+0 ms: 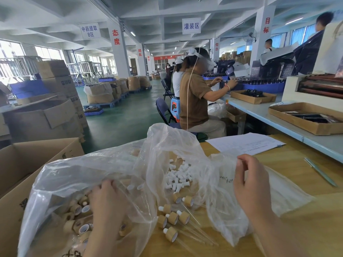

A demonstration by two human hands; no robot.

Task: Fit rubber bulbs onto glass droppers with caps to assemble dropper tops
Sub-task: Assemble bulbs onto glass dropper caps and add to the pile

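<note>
Two bare hands work at a yellow wooden table (297, 164). The left hand (109, 206) is deep in a large clear plastic bag (74, 173) full of round bamboo-coloured caps (79, 210). Its fingers bend down among them, and it cannot be told if they hold one. The right hand (250, 184) pinches the crumpled edge of a second thin clear bag (219, 182) between thumb and fingers. Small white rubber bulbs (179, 178) lie heaped in the plastic folds between the hands. Nearer, several glass droppers with caps and bulbs (174, 217) lie on the table.

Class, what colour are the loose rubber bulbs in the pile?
The rubber bulbs are white; clearest in head view.
</note>
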